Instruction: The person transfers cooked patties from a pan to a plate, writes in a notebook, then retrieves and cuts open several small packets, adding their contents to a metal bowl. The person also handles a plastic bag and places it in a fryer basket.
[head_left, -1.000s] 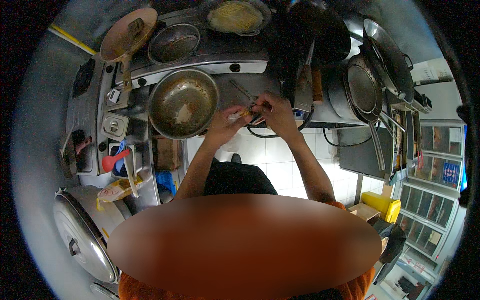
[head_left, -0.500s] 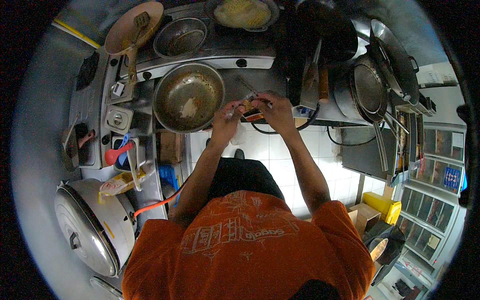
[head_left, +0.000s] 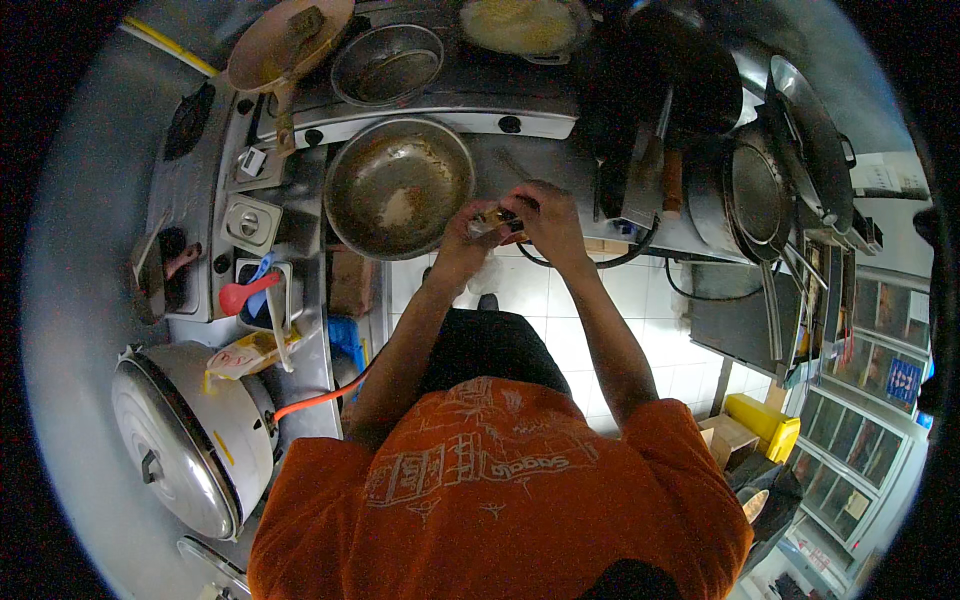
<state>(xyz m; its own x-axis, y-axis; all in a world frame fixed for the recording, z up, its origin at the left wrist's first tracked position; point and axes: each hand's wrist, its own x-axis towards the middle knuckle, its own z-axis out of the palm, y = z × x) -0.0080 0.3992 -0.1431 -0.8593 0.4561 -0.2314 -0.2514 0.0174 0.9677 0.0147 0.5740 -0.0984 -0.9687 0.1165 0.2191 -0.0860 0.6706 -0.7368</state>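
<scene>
My left hand and my right hand are close together in front of the counter edge. Both have their fingers closed on a small packet with clear, orange and dark parts. The fingers cover much of it, so its exact kind is unclear. Something pale and see-through, like a plastic bag, hangs below my left hand. Beside that hand, on the left, a wide steel bowl with brownish residue on its inside sits at the counter edge.
Behind stand a shallow pan and a pan of yellowish food. A cleaver and stacked pans are on the right. At left are a red ladle, a lidded steel container and a big lidded pot.
The view has shifted, so the counter and cookware appear farther right. My right hand has come up over the packet's top, and the packet looks more covered and tilted between my fingers.
</scene>
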